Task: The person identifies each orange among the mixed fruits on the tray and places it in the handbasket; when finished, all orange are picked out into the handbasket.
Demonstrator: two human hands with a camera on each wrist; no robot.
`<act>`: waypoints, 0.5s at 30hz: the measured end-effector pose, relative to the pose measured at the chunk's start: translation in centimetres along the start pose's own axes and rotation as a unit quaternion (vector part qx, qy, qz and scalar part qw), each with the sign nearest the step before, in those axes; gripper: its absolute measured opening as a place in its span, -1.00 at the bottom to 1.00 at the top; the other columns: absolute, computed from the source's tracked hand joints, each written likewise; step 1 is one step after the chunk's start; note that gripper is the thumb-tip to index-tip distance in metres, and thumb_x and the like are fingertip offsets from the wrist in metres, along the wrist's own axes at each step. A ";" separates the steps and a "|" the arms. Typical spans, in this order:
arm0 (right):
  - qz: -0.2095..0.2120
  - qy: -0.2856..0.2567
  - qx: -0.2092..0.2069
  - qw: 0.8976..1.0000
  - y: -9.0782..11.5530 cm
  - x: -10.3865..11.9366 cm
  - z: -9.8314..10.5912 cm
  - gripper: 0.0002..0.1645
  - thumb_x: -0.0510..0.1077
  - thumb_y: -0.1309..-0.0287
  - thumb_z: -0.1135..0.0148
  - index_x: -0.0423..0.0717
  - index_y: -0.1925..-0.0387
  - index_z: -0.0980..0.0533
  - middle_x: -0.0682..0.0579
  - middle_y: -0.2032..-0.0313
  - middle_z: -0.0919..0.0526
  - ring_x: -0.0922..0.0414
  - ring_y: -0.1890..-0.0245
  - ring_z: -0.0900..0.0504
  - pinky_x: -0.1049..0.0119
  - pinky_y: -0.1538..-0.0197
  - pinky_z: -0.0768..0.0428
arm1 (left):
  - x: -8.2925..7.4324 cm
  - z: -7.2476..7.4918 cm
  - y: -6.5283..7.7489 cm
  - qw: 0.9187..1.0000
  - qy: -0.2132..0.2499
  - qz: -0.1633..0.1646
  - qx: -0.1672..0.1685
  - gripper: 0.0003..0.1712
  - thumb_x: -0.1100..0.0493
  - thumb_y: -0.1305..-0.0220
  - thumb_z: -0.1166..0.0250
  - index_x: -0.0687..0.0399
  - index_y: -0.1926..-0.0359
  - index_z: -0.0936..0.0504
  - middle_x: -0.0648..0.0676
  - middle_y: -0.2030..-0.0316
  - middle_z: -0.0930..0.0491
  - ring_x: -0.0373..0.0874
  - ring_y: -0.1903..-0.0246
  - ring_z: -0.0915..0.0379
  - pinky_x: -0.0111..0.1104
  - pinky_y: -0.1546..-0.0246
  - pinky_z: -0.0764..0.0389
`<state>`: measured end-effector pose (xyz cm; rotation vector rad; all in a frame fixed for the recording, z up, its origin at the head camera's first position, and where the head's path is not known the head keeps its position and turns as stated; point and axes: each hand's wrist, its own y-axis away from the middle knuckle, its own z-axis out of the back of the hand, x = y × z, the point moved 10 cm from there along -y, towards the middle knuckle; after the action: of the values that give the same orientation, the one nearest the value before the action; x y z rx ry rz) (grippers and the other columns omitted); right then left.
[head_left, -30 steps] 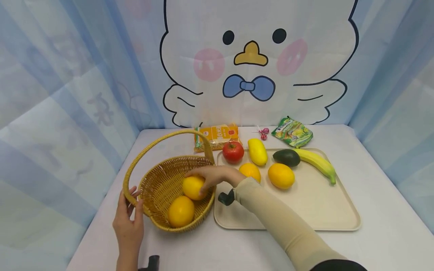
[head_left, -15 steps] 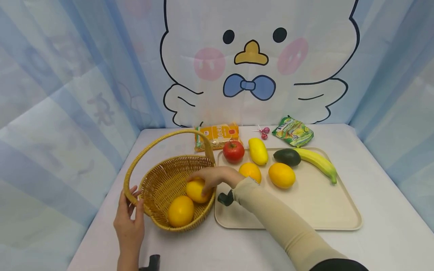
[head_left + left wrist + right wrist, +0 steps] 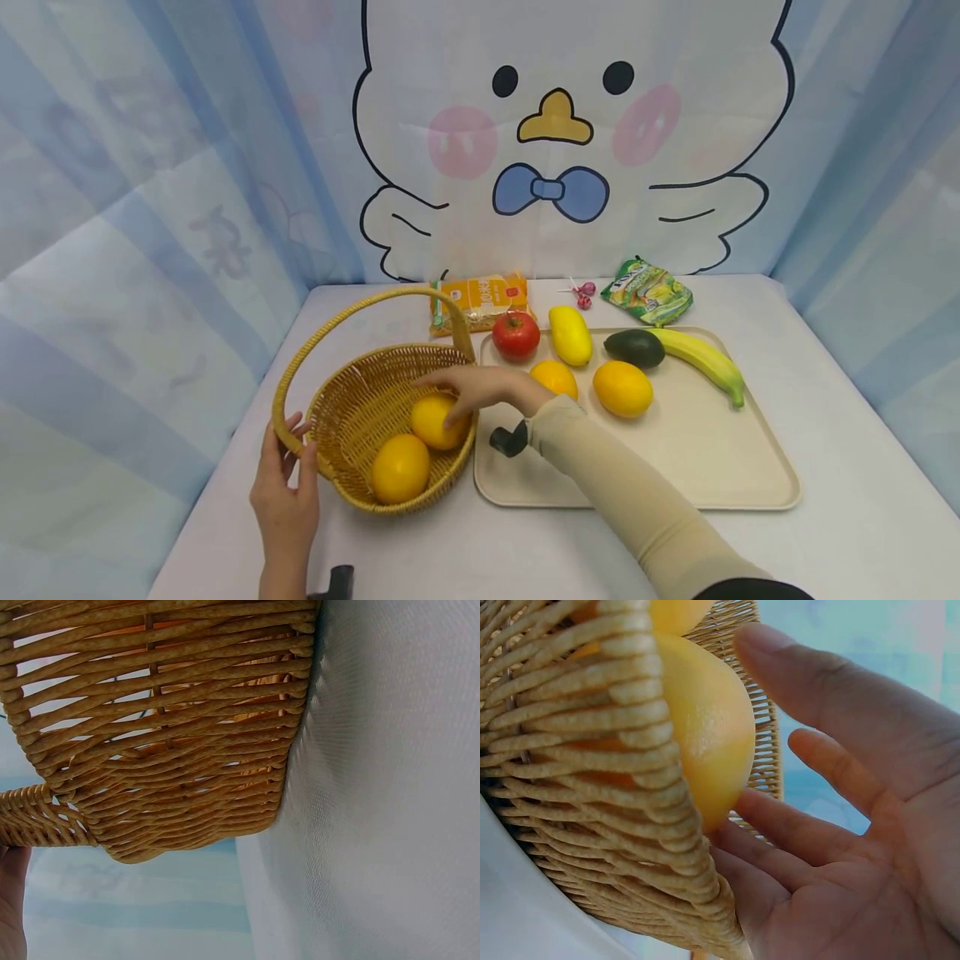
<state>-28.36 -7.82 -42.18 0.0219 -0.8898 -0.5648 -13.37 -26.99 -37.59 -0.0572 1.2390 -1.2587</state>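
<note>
A woven basket (image 3: 352,404) with a tall arched handle (image 3: 405,292) stands at the left, with two oranges inside. My left hand (image 3: 285,492) grips the base of the handle at the basket's left side; in the left wrist view only part of that hand (image 3: 11,907) shows beside the weave. Over the basket's right rim reaches my right hand (image 3: 487,390), fingers loosely spread above the upper orange (image 3: 432,419). In the right wrist view its thumb stands away from this orange (image 3: 712,727), fingers extended behind the rim. The second orange (image 3: 401,468) lies lower in the basket.
Right of the basket, a beige tray (image 3: 705,467) carries a tomato (image 3: 516,337), a yellow mango (image 3: 570,336), an orange (image 3: 555,379), a lemon-like fruit (image 3: 622,389), an avocado (image 3: 634,349) and a banana (image 3: 701,362). Behind lie an orange packet (image 3: 483,298), lollipops (image 3: 584,295) and a green bag (image 3: 648,292).
The upper orange has shifted slightly right and down inside the basket. My right hand, earlier gripping it, has loosened its fingers and drawn slightly back to the right. The left hand has stayed put.
</note>
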 end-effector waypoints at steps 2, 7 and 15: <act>0.003 -0.006 -0.005 1.000 0.2 0.0 0.2 -0.12 -0.17 -0.06 -0.34 0.16 -0.39 -0.19 0.05 -0.39 -0.25 0.07 -0.38 -0.22 0.12 -0.43 -0.26 | 0.0 0.0 0.0 1.000 0.000 0.002 0.002 -0.31 0.35 -0.24 -0.20 0.02 -0.37 -0.23 0.18 -0.11 -0.54 -0.68 -0.07 -0.28 -0.86 -0.06 -0.30; 0.009 -0.018 -0.013 1.000 0.5 0.0 0.5 -0.12 -0.16 -0.06 -0.34 0.18 -0.39 -0.18 0.04 -0.40 -0.23 0.05 -0.39 -0.21 0.12 -0.43 -0.26 | 0.0 -0.1 0.0 1.000 -0.006 -0.001 -0.001 -0.33 0.34 -0.26 -0.20 0.02 -0.37 -0.24 0.19 -0.10 -0.54 -0.70 -0.06 -0.27 -0.87 -0.05 -0.29; 0.009 -0.031 -0.022 0.999 0.9 0.0 1.0 -0.11 -0.16 -0.06 -0.35 0.13 -0.40 -0.17 0.02 -0.41 -0.22 0.07 -0.40 -0.20 0.09 -0.44 -0.25 | 0.0 0.0 0.0 1.000 -0.012 0.005 0.000 -0.33 0.31 -0.26 -0.20 0.01 -0.37 -0.24 0.17 -0.10 -0.54 -0.74 -0.06 -0.24 -0.89 -0.04 -0.27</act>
<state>-28.71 -6.88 -41.28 -0.0442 -0.9368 -0.5711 -13.39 -26.98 -37.66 -0.0661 1.2179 -1.2464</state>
